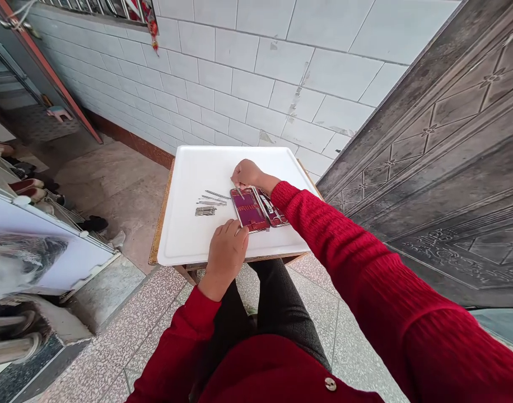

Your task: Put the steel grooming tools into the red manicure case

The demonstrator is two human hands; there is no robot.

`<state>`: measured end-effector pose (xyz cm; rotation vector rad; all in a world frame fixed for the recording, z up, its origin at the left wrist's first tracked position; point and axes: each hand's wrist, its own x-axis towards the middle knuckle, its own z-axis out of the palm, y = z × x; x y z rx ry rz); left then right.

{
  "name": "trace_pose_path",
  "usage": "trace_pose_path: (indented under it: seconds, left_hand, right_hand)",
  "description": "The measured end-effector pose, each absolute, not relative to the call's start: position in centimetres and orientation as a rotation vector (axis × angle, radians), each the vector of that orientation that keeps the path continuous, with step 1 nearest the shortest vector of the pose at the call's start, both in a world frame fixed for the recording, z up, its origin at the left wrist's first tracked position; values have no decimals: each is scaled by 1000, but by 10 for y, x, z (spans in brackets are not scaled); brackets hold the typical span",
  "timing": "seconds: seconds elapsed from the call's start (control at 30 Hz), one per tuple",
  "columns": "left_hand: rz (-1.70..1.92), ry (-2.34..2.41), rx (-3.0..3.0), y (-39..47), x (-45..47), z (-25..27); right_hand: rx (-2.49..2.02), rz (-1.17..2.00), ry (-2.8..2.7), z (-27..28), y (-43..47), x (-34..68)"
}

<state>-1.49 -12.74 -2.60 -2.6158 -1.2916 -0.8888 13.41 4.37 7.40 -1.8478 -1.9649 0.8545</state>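
A manicure case with a purple-red lining lies unfolded on a white tray. My right hand is closed in a pinch on a thin metal manicure tool, above the case's far left corner; its exact kind is too small to tell. At the case's near left edge, my left hand grips the border with thumb and bent fingers. Nail clippers and small scissors sit in the case's right half, partly hidden by my right sleeve. Left of the case are several slim metal tools and more nail clippers.
The tray rests on a wooden table against a white tiled wall. To the right stands a dark embossed metal door. A rack with shoes is at the left, beside a white panel.
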Motion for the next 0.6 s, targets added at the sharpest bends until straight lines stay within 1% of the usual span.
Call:
trace_pose_path:
  seconds: [0.1, 0.23, 0.37, 0.43, 0.6]
  left_hand:
    - [-903, -1284, -2618, -127, -15, -26]
    - [-922, -1289, -2615, -128, -16, -26]
    - [-929, -1282, -2622, -128, -15, -27]
    - [-950, -1269, -2609, -127, -15, -28]
    - [-949, -1280, -2599, -126, -14, -30]
  right_hand:
    - [-1740, 818, -2111, 79, 51, 113]
    - [-1662, 913, -2287, 85, 48, 84]
    - [-1617, 949, -2250, 85, 41, 83]
    - [-1679, 886, -2190, 84, 37, 97]
    - [-2070, 604, -2235, 83, 13, 143]
